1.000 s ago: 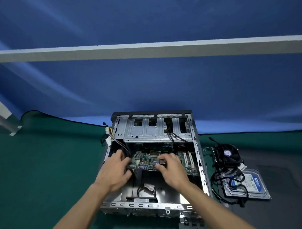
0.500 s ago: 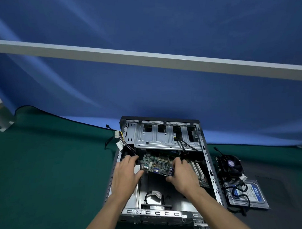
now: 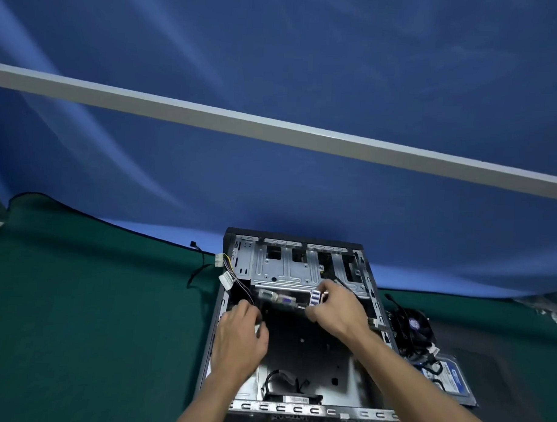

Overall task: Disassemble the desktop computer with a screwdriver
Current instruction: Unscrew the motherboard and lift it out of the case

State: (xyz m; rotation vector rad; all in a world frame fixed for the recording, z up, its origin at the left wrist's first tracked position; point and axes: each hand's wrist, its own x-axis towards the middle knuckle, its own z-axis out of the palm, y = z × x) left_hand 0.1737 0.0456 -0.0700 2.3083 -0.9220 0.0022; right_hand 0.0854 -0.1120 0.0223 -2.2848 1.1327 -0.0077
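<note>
place: staged repair bench | evidence: green mat (image 3: 87, 314), blue backdrop cloth (image 3: 271, 194), loose hard drive (image 3: 451, 379)

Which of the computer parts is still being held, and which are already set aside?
The motherboard, tilted up on edge inside the case, is gripped by the right hand. The cooling fan and hard drive lie outside.

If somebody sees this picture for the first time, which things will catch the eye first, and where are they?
First comes the open computer case lying on the green mat, low in the middle. Inside it, the right hand holds the motherboard tilted up on its edge near the drive cage, and the left hand is at the board's left end. To the right of the case lie a cooler fan and a blue-labelled hard drive.
</note>
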